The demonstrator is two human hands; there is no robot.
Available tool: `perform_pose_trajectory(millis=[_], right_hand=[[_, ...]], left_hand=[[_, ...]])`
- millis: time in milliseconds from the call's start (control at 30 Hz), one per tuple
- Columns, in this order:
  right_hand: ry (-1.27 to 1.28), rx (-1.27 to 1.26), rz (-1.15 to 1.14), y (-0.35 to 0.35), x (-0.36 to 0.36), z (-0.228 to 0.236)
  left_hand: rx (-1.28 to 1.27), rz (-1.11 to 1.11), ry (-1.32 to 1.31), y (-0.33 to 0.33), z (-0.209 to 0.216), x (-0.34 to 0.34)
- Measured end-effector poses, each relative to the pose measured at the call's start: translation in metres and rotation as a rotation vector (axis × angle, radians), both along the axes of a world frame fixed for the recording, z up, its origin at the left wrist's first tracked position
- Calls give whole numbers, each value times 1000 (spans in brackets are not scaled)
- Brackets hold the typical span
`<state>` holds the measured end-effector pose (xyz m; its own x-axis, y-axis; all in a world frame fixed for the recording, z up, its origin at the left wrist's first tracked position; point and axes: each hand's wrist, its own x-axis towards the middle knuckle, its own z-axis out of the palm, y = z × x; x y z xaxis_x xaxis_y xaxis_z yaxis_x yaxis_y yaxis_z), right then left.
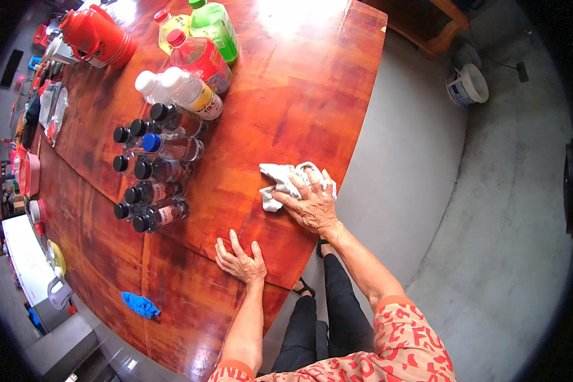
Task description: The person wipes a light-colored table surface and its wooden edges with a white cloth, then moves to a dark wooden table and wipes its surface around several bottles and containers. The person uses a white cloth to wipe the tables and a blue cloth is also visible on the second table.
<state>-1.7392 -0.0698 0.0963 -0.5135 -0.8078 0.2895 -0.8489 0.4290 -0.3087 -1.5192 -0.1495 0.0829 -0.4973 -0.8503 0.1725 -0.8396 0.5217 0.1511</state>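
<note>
My right hand [313,207] presses a crumpled white cloth [275,173] onto the glossy red-brown wooden table [280,127], close to its right edge. The fingers are bent over the cloth, which bunches up around them. Nearer to me, my left hand [242,262] rests on the tabletop with fingers spread and nothing in it. To the left of both hands stands a group of clear bottles with dark caps [165,213], one of them with a blue cap [165,145].
Behind the dark-capped bottles stand white-capped bottles [194,92], a red-labelled bottle [200,60] and a green bottle [214,28]. A red jug [99,41] is at the far left. A blue cloth [140,305] lies at the near left. A white bucket [468,84] sits on the floor.
</note>
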Motion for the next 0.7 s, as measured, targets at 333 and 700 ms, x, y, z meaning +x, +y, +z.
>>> perform_pose_trajectory(millis=[333,700], right_hand=[[85,91,-216,-13,-136,-12],[218,190,-469,-33,-252,-35]], left_hand=[[50,8,-49,-1,-2,2],[65,3,-65,-1,0,6]])
